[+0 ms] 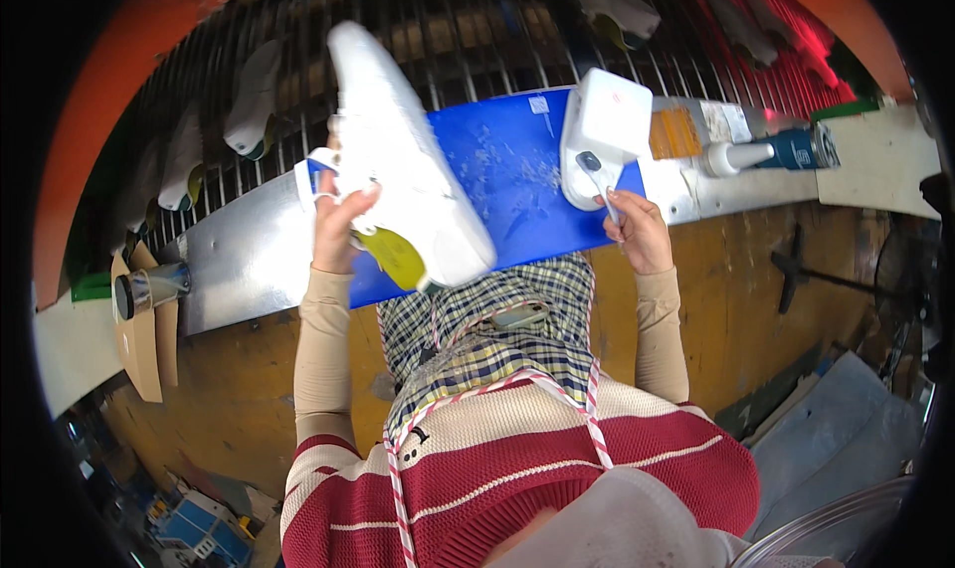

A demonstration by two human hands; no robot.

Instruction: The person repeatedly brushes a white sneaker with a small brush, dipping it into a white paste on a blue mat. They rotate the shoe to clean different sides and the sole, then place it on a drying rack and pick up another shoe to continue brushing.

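My left hand [336,228] grips a white shoe [410,165] with a yellow-green patch near its lower end, held tilted above a blue mat [512,185]. Parts of this shoe are blurred, and some of my fingers are hidden behind it. Between the fingertips of my right hand [642,232] is the thin handle of a small brush [605,192]. The brush's tip is at the dark round opening of a white plastic pot [613,115], which stands at the mat's far right corner; the bristles cannot be made out.
Beyond the metal ledge [239,270] runs a roller conveyor [418,21] carrying several white shoes [254,98]. Right of the pot lie an amber block [674,133] and a dark teal cylinder [802,150] beside a white nozzle. A clear roll [154,287] and cardboard [141,344] are at the left end.
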